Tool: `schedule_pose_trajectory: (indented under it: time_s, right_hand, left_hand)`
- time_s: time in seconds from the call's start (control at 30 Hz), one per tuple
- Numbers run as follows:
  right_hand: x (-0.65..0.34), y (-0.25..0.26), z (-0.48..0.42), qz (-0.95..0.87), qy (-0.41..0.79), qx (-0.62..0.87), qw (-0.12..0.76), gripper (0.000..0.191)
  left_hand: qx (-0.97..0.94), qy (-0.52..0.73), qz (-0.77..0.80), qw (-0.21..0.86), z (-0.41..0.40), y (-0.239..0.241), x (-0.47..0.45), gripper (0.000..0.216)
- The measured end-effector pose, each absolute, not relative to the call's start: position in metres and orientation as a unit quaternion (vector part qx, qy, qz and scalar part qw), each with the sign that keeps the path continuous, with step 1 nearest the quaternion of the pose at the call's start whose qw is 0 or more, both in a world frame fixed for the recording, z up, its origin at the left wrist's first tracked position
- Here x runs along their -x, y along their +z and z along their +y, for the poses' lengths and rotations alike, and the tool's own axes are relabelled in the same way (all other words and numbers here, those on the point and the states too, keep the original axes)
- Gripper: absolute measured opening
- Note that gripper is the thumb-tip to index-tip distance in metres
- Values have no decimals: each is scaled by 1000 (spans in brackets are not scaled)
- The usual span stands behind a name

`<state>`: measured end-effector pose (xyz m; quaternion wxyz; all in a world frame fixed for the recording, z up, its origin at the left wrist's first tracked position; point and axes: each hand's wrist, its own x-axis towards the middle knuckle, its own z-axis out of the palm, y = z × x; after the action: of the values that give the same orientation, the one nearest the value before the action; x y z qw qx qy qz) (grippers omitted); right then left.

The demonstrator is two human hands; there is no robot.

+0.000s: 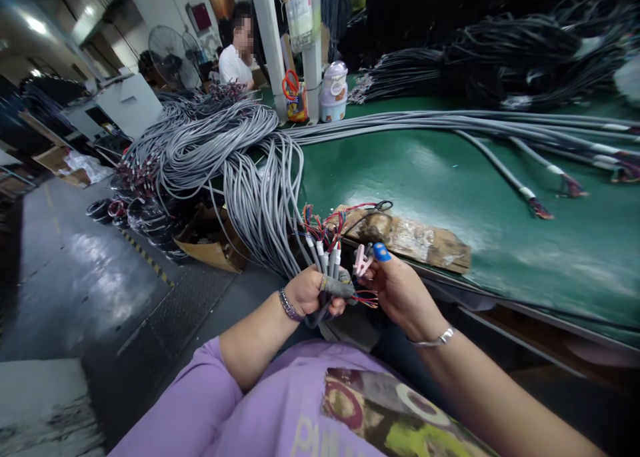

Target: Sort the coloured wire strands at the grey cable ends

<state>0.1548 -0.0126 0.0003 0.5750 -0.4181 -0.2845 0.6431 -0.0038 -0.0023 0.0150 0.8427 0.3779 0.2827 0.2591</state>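
My left hand (313,290) is closed around a bunch of grey cable ends (327,257), whose coloured wires (323,224) fan out above my fist. One grey cable end (340,288) lies crosswise between both hands, its thin red wires pointing right. My right hand (400,290) is closed on a small pink tool (361,260), with a blue cap (381,251) on one fingertip. Both hands hover just off the front edge of the green table (450,177).
A big heap of grey cables (220,150) hangs over the table's left end. More grey cables (475,124) run across it, and black bundles (500,50) are piled at the back. A worn cardboard piece (415,237) lies near my hands. Another person (237,50) sits far back.
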Motion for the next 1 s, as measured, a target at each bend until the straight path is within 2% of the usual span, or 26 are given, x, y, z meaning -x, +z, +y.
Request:
schedule_pose_trajectory:
  time_s: [0.1, 0.23, 0.3, 0.47, 1.0]
  right_hand:
    - [-153, -3, -15, -308, 603, 426, 600, 43]
    - [-150, 1, -14, -261, 728, 359, 523, 50]
    - [-149, 3, -12, -233, 759, 329, 511, 49]
    - [-149, -1, -7, -204, 745, 327, 544, 41]
    - [-155, 8, -18, -165, 790, 304, 506, 46]
  left_hand:
    - [-384, 250, 274, 846, -2, 13, 3, 31]
    - [-383, 252, 280, 843, 0, 9, 1, 30]
    - [-380, 253, 285, 843, 1, 8, 0, 31]
    - [-379, 232, 307, 841, 2, 4, -1, 30]
    - [-394, 251, 362, 807, -16, 3, 9, 36]
